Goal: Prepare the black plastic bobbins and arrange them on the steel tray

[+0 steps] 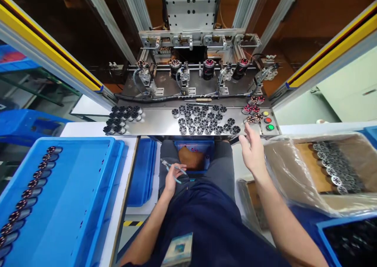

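My left hand rests on my lap, fingers closed on a small light-blue tool that looks like tweezers. My right hand is raised at the front edge of the steel shelf, fingers loosely apart and holding nothing, its fingertips just below a wound motor core near the buttons. A cluster of several bare round motor cores lies in the shelf's middle. Dark finished cores sit at its left end.
Behind the shelf, a winding machine holds several cores on spindles. Yellow, red and green buttons sit at the shelf's right end. A blue tray with a row of wound cores is at left. A bagged carton of cores is at right.
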`<action>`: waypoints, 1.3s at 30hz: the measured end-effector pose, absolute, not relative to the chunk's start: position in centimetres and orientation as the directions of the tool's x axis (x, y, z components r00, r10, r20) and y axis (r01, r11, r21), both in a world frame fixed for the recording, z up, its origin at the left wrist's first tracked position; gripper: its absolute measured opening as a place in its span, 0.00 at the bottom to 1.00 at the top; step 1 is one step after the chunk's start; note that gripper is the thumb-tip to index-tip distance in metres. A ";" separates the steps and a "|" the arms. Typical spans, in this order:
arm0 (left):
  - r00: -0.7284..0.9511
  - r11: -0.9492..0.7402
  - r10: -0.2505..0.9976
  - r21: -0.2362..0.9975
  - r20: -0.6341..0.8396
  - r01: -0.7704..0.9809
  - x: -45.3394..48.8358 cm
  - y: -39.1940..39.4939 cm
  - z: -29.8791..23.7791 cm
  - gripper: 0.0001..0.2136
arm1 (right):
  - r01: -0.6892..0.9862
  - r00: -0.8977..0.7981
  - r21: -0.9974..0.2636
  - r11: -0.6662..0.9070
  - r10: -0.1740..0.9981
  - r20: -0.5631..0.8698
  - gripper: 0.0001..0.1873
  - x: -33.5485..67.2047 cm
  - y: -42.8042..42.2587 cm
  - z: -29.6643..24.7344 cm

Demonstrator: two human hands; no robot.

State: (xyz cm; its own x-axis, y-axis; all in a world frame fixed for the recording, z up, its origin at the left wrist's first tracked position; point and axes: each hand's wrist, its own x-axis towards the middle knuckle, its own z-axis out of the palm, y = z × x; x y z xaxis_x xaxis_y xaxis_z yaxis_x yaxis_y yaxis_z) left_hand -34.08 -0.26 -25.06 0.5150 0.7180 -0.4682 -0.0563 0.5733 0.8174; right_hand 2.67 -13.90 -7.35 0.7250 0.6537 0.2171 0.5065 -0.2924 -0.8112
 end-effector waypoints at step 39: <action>0.359 0.402 0.844 0.913 -0.399 0.069 -38.2 2.4 -29.4 0.19 | 0.274 0.639 -0.961 -0.042 0.755 0.149 0.42 -12.6 13.6 -10.3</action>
State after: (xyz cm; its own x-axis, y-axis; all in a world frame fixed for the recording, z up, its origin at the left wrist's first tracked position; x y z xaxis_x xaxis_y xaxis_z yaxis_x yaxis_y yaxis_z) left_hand -38.23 2.43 -29.37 0.3588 0.8439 -0.3989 0.0690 0.4022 0.9129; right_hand -12.61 13.59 -10.32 0.6386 0.7549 0.1490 0.2735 -0.0417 -0.9610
